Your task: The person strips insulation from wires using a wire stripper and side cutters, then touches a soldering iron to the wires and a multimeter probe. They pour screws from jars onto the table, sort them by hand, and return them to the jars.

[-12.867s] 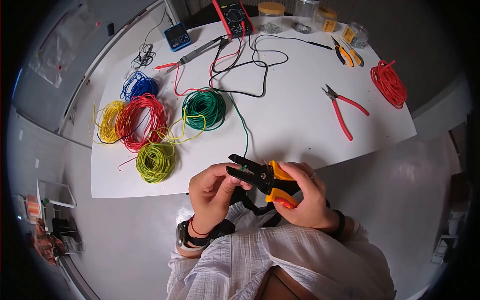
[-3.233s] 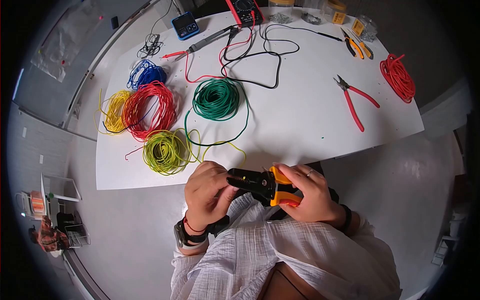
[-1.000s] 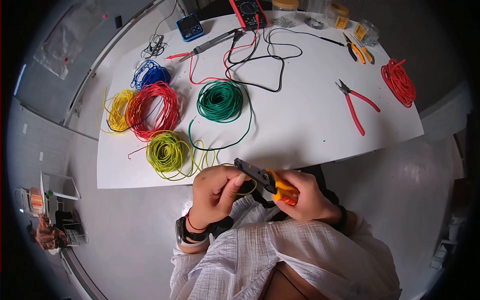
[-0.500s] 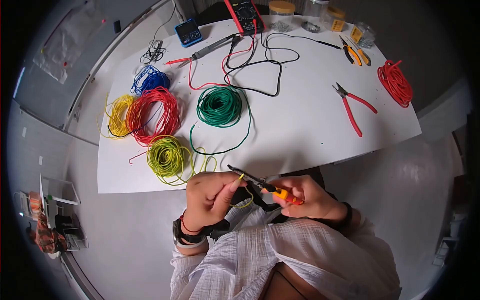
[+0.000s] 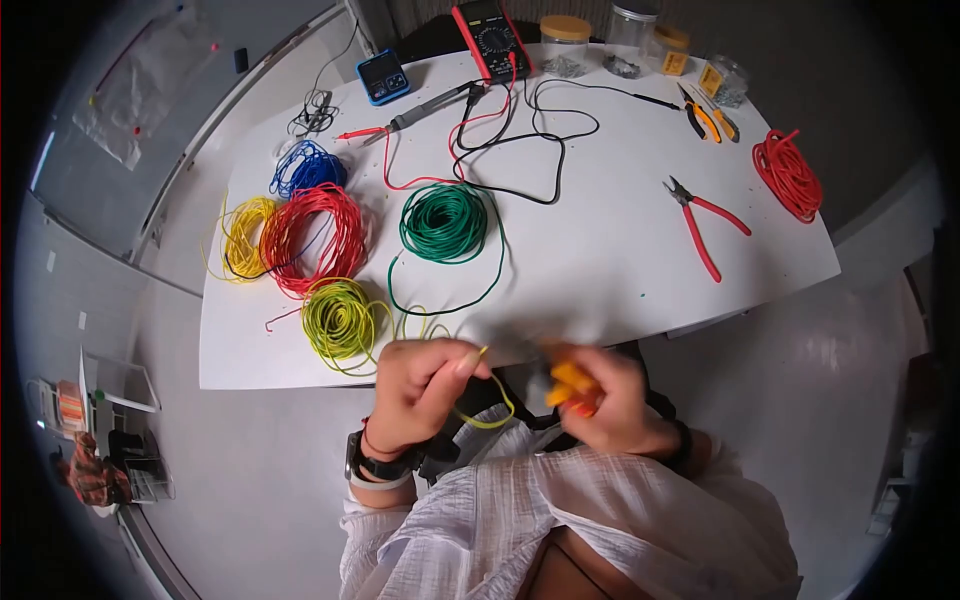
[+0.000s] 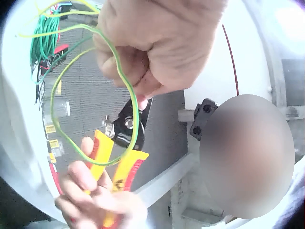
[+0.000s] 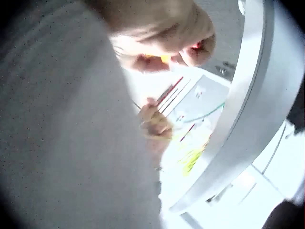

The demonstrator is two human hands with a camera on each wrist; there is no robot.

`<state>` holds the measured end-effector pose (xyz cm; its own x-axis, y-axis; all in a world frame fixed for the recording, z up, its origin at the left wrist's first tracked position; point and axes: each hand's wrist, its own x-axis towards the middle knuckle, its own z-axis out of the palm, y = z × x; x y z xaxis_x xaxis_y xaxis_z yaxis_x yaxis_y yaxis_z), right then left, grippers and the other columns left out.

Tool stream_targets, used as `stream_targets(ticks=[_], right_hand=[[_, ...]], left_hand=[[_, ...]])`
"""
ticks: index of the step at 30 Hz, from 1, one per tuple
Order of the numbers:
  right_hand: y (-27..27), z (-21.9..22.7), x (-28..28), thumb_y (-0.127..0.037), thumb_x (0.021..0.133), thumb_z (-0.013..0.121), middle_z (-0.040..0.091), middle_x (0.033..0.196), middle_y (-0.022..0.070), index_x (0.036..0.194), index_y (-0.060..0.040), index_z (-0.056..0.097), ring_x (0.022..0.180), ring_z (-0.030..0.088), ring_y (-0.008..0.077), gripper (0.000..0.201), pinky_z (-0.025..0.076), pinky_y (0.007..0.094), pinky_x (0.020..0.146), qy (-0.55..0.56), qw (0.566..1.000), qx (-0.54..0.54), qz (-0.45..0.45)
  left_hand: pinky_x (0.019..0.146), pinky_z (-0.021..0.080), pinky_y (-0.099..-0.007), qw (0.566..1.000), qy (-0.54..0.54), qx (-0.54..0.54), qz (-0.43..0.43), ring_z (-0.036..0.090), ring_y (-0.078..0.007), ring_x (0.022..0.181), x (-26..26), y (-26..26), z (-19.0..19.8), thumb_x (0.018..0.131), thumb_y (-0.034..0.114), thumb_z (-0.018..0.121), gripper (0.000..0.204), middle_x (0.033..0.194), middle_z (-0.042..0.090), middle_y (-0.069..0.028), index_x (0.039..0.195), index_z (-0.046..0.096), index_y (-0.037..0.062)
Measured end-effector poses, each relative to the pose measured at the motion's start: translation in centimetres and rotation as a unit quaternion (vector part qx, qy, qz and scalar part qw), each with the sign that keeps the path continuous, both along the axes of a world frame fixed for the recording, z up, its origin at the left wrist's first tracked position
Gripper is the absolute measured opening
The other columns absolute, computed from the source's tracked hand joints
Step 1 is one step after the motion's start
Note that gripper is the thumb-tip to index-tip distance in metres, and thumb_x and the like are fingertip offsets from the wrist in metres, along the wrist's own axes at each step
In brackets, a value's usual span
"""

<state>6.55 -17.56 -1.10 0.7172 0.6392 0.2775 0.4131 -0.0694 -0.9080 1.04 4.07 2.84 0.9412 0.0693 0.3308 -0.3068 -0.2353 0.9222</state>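
Thumb and fingertips of the left hand (image 5: 422,392) pinch the yellow-green wire (image 5: 497,421), whose short end sticks up past them in the head view; the rest loops below the hand. To its right, the right hand (image 5: 612,402) grips the orange-yellow handles (image 5: 572,384) of the wire stripper, blurred there. In the left wrist view the stripper's black head (image 6: 127,125) lies beyond the wire loop (image 6: 56,102), its handles spread in the fingers of the right hand (image 6: 100,202). The yellow-green coil (image 5: 338,318) lies near the table's front edge.
On the white table (image 5: 590,250) lie green (image 5: 443,222), red (image 5: 315,240), blue (image 5: 308,170) and yellow (image 5: 245,238) coils. Red-handled cutters (image 5: 700,232) and another red coil (image 5: 788,178) are at the right. A multimeter (image 5: 492,40) and jars (image 5: 565,45) stand behind.
The stripper has come away from the wire end in the left hand and moved right with the right hand. Earlier, its jaws were around green wire, then at the yellow-green one.
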Motion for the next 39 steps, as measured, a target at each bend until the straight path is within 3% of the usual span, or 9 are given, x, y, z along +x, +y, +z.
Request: stream_targets(ticks=[2,8,10,14,16,18,27,32,39], right_hand=[[-1.2,-0.2,2.6,0.003,0.068,0.056,0.048,0.083,0.0,0.119,0.0044,0.041,0.065,0.042,0.0052,0.054,0.032,0.0154,0.052,0.215,0.898,0.199,-0.327],[-4.3,2.7,4.0,-0.003,0.066,0.052,0.047,0.085,0.003,0.123,0.0028,0.038,0.067,0.041,0.008,0.059,0.033,0.0196,0.055,0.132,0.943,0.221,-0.211],[-4.3,3.1,4.2,-0.01,0.065,0.052,0.045,0.088,0.0046,0.125,0.0025,0.035,0.072,0.041,0.0122,0.063,0.035,0.027,0.065,0.315,0.866,0.387,-0.02],[-5.8,0.9,6.7,-0.018,0.081,0.044,0.041,0.095,0.0086,0.126,0.0012,0.031,0.087,0.04,0.0201,0.051,0.034,0.037,0.082,0.184,0.799,0.568,-0.07],[-6.5,1.0,6.0,-0.019,0.088,0.034,0.04,0.102,0.0111,0.127,0.0004,0.03,0.096,0.039,0.0235,0.044,0.03,0.0428,0.09,0.153,0.803,0.573,-0.066],[-6.7,1.0,5.4,-0.024,0.088,0.032,0.039,0.108,0.0118,0.129,-0.0002,0.026,0.103,0.037,0.0248,0.048,0.026,0.0464,0.095,-0.021,0.878,0.295,-0.377],[-5.4,1.2,4.6,-0.019,0.079,0.049,0.045,0.09,0.0066,0.127,-0.0004,0.029,0.075,0.043,0.0135,0.055,0.036,0.03,0.068,0.066,0.875,0.445,-0.177],[-5.2,0.8,4.3,-0.015,0.08,0.048,0.046,0.082,0.0041,0.126,0.0036,0.032,0.066,0.041,0.0111,0.052,0.035,0.0263,0.06,0.092,0.905,0.398,-0.122],[-3.6,0.6,2.9,-0.013,0.078,0.056,0.047,0.078,0.0054,0.125,0.0069,0.032,0.063,0.04,0.0091,0.057,0.032,0.0231,0.056,0.182,0.935,0.3,-0.048]], left_hand=[[0.044,0.029,-0.018,0.993,-0.019,-0.097,0.064,0.039,-0.0034,0.045,-1.8,1.0,-1.0,0.086,0.015,0.053,0.021,0.059,0.055,-0.001,0.076,0.06,-0.0011],[0.046,0.031,-0.0189,0.993,0.022,-0.01,0.114,0.039,-0.0043,0.049,-1.3,1.3,0.1,0.087,0.014,0.053,0.019,0.059,0.051,0.0003,0.083,0.062,-0.0023],[0.047,0.033,-0.0205,0.993,0.02,0.015,0.117,0.042,-0.0065,0.049,-0.4,1.3,0.1,0.085,0.012,0.054,0.016,0.062,0.054,-0.0024,0.086,0.063,-0.0018],[0.052,0.037,-0.024,0.985,-0.032,0.117,0.121,0.048,-0.0134,0.054,0.8,1.5,0.3,0.08,0.003,0.057,0.008,0.065,0.055,-0.0055,0.086,0.063,0.0001],[0.056,0.038,-0.0269,0.944,-0.13,0.279,0.121,0.05,-0.0184,0.061,1.5,1.7,0.4,0.076,0.001,0.062,0.01,0.067,0.053,-0.0057,0.085,0.062,0.0016],[0.06,0.039,-0.0302,0.939,-0.138,0.288,0.129,0.051,-0.0229,0.068,1.5,1.5,0.4,0.071,0.001,0.065,0.015,0.075,0.054,-0.0069,0.085,0.062,0.0025],[0.084,0.04,-0.0356,0.887,-0.187,0.278,0.319,0.051,-0.029,0.095,-3.0,4.3,0.0,0.074,0.004,0.059,0.03,0.1,0.053,-0.0167,0.102,0.054,-0.0042],[0.076,0.045,-0.025,0.824,-0.221,0.241,0.463,0.057,-0.0159,0.085,-3.5,11.1,2.6,0.081,-0.008,0.053,0.021,0.094,0.06,-0.0108,0.101,0.056,-0.0042],[0.065,0.049,-0.024,0.83,-0.05,0.347,0.435,0.062,-0.0133,0.077,-2.3,15.8,6.4,0.081,0.006,0.06,0.013,0.084,0.065,-0.0079,0.093,0.063,0.003]])
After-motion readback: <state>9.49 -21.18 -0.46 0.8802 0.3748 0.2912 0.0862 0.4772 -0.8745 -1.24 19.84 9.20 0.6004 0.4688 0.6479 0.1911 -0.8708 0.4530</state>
